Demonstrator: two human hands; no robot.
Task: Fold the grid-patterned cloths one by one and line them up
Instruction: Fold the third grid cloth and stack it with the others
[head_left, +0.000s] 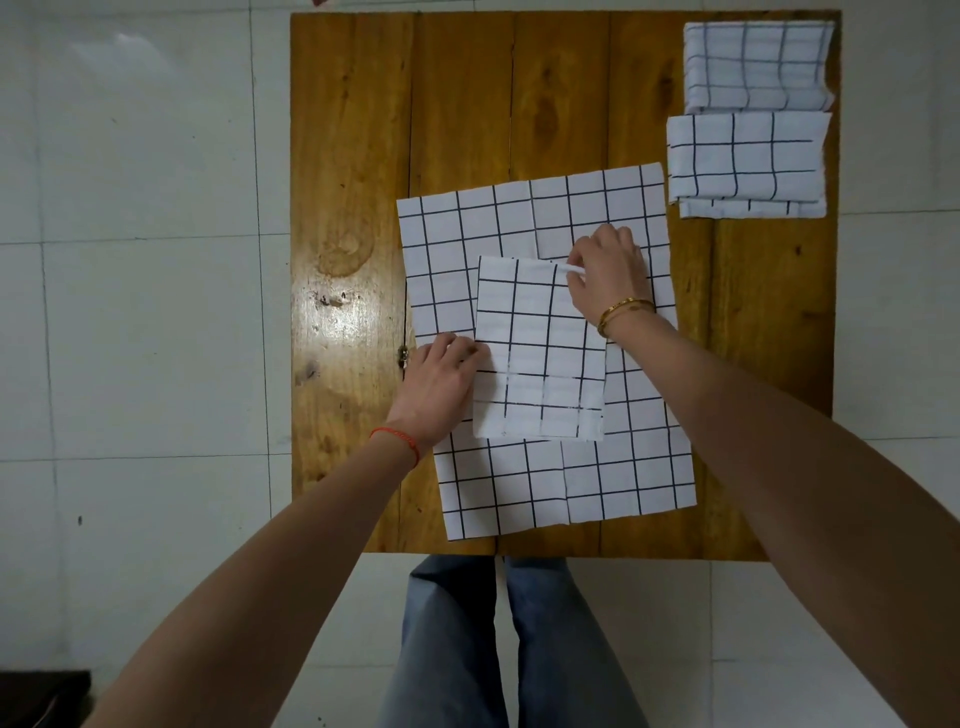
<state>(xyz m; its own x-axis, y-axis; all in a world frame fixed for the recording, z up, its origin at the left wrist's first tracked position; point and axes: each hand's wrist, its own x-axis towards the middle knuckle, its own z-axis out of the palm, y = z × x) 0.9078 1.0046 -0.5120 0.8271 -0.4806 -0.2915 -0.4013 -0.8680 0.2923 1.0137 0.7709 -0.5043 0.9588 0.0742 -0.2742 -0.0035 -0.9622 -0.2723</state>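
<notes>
A folded white cloth with a black grid (540, 353) lies on top of a larger flat grid-patterned cloth (623, 478) on the wooden table (353, 208). My right hand (608, 270) pinches the folded cloth's far right corner. My left hand (441, 379) grips the folded cloth's left edge. Two more folded grid cloths lie one behind the other at the table's far right: the nearer one (748, 163) and the farther one (756, 65).
The table's left half and far middle show bare wood. White floor tiles (145, 312) surround the table. My legs in blue jeans (452, 639) stand at the near edge. A dark object (41, 696) sits at the lower left corner.
</notes>
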